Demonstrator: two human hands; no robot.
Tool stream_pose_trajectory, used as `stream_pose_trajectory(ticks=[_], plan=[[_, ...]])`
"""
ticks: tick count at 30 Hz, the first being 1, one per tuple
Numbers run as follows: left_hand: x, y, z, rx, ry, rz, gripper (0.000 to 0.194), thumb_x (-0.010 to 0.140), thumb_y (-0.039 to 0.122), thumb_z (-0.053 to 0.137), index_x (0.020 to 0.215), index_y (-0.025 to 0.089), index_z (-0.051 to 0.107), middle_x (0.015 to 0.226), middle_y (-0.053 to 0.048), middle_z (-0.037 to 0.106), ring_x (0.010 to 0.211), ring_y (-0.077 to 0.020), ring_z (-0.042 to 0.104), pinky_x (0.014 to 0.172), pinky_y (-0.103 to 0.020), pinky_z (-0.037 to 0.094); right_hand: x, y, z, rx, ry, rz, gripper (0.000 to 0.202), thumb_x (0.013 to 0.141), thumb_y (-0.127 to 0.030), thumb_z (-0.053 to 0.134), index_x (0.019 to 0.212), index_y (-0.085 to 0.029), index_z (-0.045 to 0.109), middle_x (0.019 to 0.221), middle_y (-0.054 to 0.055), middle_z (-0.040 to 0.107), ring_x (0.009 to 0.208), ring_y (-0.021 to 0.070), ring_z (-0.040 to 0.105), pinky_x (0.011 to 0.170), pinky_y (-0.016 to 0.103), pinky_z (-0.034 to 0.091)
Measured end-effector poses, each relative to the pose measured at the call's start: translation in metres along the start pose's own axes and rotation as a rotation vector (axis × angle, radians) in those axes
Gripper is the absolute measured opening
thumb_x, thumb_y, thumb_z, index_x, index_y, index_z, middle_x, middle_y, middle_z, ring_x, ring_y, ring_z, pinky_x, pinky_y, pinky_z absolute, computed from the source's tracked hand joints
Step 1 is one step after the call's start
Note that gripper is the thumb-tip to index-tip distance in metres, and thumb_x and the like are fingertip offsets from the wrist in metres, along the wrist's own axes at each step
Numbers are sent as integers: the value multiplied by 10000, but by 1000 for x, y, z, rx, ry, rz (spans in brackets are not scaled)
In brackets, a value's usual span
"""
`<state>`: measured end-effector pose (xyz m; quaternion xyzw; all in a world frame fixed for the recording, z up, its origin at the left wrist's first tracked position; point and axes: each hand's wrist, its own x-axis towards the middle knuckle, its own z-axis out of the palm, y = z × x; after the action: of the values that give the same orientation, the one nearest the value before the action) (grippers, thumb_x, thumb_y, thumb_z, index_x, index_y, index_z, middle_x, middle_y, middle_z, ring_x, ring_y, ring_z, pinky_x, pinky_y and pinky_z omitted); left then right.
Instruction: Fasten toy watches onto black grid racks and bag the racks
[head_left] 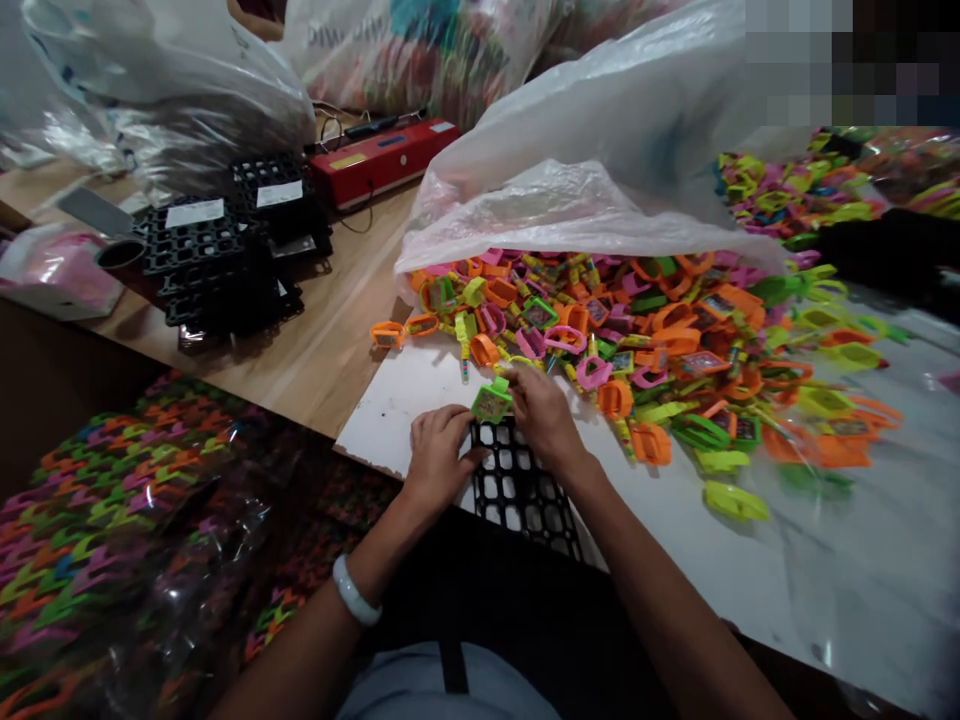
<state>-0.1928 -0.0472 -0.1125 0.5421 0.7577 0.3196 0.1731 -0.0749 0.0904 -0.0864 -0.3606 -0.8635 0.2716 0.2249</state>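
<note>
A black grid tray (517, 485) lies at the table's front edge, between my forearms. My left hand (442, 455) is at its left upper edge, fingers bent and closed, with the fingertips by a green toy watch (491, 401). The watch is over the tray's far end. My right hand (541, 412) is closed at the watch's right side, its fingers pinched on the green strap. A heap of colourful toy watches (675, 340) spills toward my right hand from a translucent plastic bag (555, 205).
Stacked black trays (202, 250) stand at the left on the wooden table, beside a red device (386, 160) with a cord. Bagged colourful toys (97, 530) fill the lower left, below the table edge. More large bags (367, 50) stand at the back.
</note>
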Motion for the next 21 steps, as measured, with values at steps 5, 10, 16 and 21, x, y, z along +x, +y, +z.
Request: stream_pose_trajectory(ticks=[5,10,16,21], plan=[[0,-1,-3,4,-1,-2,365,792,253,775,1131,239,638,1235,-61,655,1185,-253,571,1013,-437,385,25,-14,-1,-447,-126,202,154,894,-111,511,970,-127,645,1091,210,668,885,276,673,719,347,494],[1,1,-5,-24,27,-11,432,791,260,778,1185,253,602,1252,-67,642,1193,-260,564,1018,-439,384,3,2,-18,-78,-85,254,170,878,-343,597,818,-184,600,802,93,697,767,232,659,683,326,489],[15,7,-2,-10,20,-41,140,857,242,701,988,232,650,1082,-48,688,1080,-237,603,941,-411,393,-23,3,-7,728,-177,375,322,735,-498,659,857,-209,590,627,-10,659,538,151,576,539,279,481],[18,7,0,-23,0,-44,128,840,220,718,954,226,659,1058,-35,694,1047,-220,609,935,-405,387,-22,4,6,749,-150,368,265,732,-471,651,801,-221,595,624,5,670,530,172,589,541,307,510]])
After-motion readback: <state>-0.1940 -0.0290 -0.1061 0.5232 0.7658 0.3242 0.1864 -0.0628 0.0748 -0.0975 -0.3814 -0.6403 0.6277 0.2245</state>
